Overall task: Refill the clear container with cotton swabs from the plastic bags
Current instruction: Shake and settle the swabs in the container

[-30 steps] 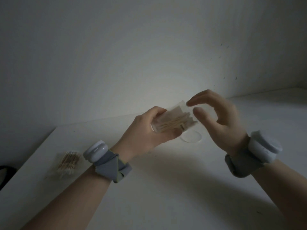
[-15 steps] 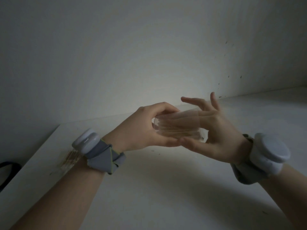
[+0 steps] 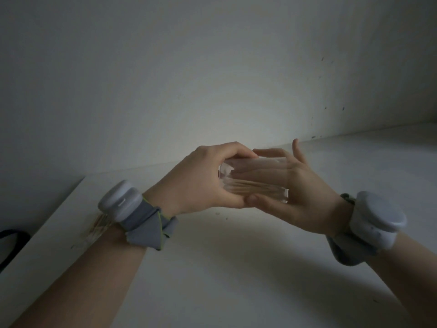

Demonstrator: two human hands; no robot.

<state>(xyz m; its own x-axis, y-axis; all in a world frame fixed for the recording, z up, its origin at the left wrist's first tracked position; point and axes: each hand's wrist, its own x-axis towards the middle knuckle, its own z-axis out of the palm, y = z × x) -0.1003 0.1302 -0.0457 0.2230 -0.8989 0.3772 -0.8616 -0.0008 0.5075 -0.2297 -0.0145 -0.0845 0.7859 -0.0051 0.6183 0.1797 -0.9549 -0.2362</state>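
Note:
I hold the clear container (image 3: pixel 255 183) sideways in mid-air above the white table (image 3: pixel 236 268). Wooden-stemmed cotton swabs (image 3: pixel 250 187) lie along its lower side. My left hand (image 3: pixel 201 181) wraps around its left end. My right hand (image 3: pixel 305 188) has its palm against the right end, thumb underneath and fingers spread behind it. A plastic bag of swabs (image 3: pixel 98 227) lies on the table at the left, mostly hidden behind my left wrist.
Both wrists carry grey bands with white round devices. The table's left edge runs diagonally at the lower left, with a dark curved object (image 3: pixel 11 242) beyond it. A pale wall stands close behind the table.
My right hand came from hovering above the container to pressing its palm against the right end. The container turned more level and rose slightly. The lid on the table is now hidden.

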